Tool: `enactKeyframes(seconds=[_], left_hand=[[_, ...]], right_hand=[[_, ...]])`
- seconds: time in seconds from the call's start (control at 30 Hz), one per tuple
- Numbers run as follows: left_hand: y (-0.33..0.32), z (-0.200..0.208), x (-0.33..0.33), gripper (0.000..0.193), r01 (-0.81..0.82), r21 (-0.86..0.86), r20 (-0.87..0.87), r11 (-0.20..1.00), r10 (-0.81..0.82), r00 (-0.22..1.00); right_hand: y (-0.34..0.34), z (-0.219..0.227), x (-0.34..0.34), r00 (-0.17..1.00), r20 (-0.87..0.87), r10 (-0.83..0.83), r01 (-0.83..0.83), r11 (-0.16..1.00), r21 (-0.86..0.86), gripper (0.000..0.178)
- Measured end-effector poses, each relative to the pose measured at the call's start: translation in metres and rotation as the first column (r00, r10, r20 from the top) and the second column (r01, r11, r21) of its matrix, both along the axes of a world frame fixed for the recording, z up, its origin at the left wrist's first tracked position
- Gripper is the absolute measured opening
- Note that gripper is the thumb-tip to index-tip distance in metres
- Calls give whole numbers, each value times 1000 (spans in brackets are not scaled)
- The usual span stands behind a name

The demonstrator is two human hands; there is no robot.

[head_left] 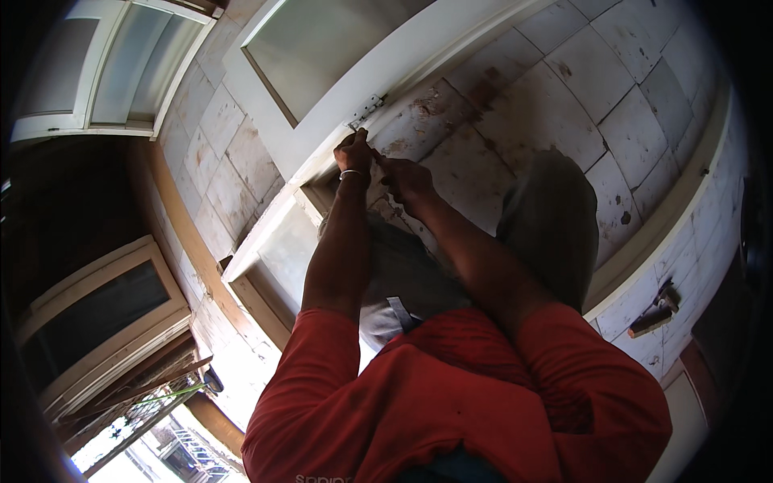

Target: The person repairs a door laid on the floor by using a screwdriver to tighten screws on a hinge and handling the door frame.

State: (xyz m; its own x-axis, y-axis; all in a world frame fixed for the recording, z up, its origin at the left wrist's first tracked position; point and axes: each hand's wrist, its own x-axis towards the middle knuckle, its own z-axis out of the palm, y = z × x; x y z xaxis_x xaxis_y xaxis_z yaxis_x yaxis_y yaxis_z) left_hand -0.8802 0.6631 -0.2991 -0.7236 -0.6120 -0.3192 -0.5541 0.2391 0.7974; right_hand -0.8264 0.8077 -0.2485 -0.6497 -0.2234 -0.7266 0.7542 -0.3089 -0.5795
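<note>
My left hand (353, 153), with a pale bracelet at the wrist, is closed at the edge of a white framed door (314, 137). Just beyond its fingertips a metal hinge (368, 109) is fixed on that edge. Slightly lower and to the right, my right hand (408, 183) is closed too, its fingers curled and pointing toward the left hand. A slim dark thing seems to run between the two hands, too small and dark to name. What the left fingers pinch is hidden.
Stained pale tiles (555, 105) lie beyond my hands, with my bent knee (555, 217) at the right. A wooden-framed window (105, 322) and a white-framed one (121, 64) are on the left. A small wooden-looking block (651, 322) is at the far right.
</note>
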Motion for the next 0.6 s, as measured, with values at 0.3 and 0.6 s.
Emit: enactKeyframes(seconds=[0.3,0.6], left_hand=[[-17,-8,3,34,62,129,-18,990,-60,998],[-6,16,3,30,9,225,42,974,-19,999]], right_hand=[[-21,-6,14,989,142,-50,87,959,-269,45],[-37,-2,16,996,17,-86,85,994,70,42]])
